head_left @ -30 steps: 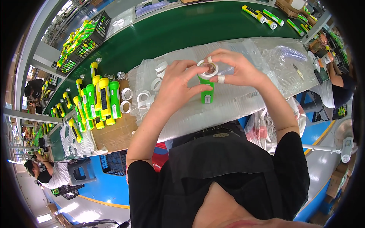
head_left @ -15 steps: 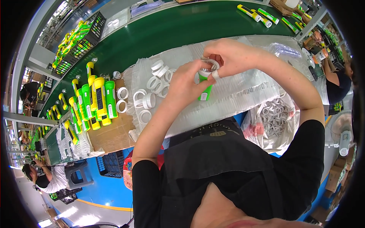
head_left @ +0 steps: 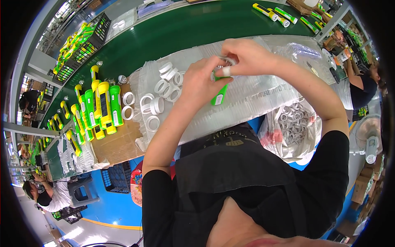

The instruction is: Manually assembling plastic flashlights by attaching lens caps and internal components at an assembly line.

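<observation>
My left hand [head_left: 200, 80] is closed round the upper part of a green flashlight [head_left: 219, 95], whose body slants down below the fingers. At the flashlight's head, my right hand [head_left: 246, 57] curls its fingers and thumb round a white ring [head_left: 228, 61]. White tape wraps a digit of the right hand. Both hands meet there, so much of the head and ring is hidden. Several loose white rings [head_left: 163, 88] lie on the plastic-covered bench left of my left forearm. Beyond them is a group of green and yellow flashlights [head_left: 101, 103].
A sack of white rings [head_left: 293, 127] hangs open below the bench's right side. Across the back runs a green belt [head_left: 181, 31], with several flashlights [head_left: 275, 15] at its far right. A black crate of flashlights [head_left: 84, 47] stands far left. Other people sit at both sides.
The view has shifted slightly. My right fingers and thumb have closed in over the ring at the flashlight's head, covering more of it. The left hand keeps its hold.
</observation>
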A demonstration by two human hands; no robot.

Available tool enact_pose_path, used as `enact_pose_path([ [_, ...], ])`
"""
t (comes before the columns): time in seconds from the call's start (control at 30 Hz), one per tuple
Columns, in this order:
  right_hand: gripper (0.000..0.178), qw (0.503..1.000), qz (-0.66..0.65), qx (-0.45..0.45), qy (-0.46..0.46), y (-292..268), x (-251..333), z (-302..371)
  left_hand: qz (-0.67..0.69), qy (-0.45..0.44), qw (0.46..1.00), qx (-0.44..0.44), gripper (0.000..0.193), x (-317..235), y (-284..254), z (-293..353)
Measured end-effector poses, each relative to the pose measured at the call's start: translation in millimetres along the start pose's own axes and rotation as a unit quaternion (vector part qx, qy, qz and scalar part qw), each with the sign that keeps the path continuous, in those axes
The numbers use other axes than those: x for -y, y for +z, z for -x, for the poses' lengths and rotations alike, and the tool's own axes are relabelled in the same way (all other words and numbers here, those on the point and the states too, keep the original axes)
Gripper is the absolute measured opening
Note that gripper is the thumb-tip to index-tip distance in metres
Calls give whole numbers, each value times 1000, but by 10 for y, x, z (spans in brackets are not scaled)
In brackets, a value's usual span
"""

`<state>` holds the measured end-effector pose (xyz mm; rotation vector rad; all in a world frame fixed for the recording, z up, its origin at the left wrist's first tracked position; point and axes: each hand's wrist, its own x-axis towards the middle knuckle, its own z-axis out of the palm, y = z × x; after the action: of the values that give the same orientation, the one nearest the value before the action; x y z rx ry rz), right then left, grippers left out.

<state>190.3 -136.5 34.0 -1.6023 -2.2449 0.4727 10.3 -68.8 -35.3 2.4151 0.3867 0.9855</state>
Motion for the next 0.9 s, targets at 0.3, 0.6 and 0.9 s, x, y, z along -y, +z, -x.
enact_pose_path([
  [0.3,45,986,121,-46,110,81,6,-2,-18,27,999,-25,39,9,33,5],
  [0.6,36,997,-16,-56,41,-123,55,153,136,57,989,-21,62,78,35,-47],
  [0.9,54,975,87,-149,-141,-377,111,486,342,-54,896,277,88,-185,-527,-44],
])
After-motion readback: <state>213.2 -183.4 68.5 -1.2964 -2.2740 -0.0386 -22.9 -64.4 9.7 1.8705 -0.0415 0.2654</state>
